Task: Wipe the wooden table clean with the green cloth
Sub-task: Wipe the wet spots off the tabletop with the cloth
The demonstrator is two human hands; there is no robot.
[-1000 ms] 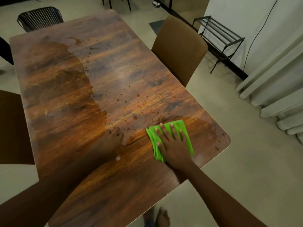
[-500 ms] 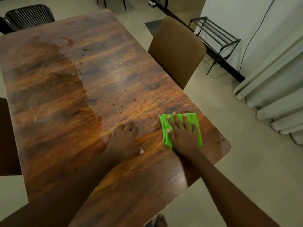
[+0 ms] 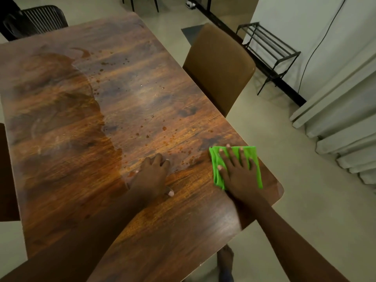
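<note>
Two hands, unclenched: right hand [image 3: 239,178] presses green cloth [image 3: 258,171], approx square, axis unclear; left hand [image 3: 151,176] on table [image 3: 142,98].

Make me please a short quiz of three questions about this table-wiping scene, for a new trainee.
1. True or false: the right hand lies flat on the green cloth, fingers spread.
2. Choose one: where on the wooden table is the cloth? A) near the right edge, close to the near corner; B) at the far left corner; C) in the middle of the big wet patch.
3. Short answer: what does the left hand hold?

Key: 1 true. 2 A. 3 nothing; it rests on the bare table.
</note>
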